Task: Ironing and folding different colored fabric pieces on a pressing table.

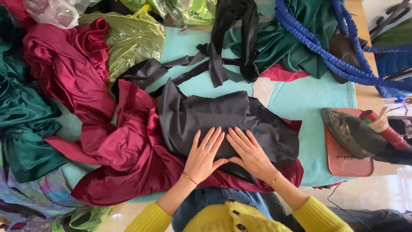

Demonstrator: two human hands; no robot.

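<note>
Both hands, left hand point(204, 154) and right hand point(249, 152), lay flat with fingers released, smoothing the black satin cloth point(223, 118); ironing seemingly needs the old iron point(354, 133).

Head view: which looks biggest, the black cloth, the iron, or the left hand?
1. Black cloth, biggest by far.
2. Iron.
3. Left hand, which rests flat on the cloth; it lies nearer the camera, so these two are close.
</note>
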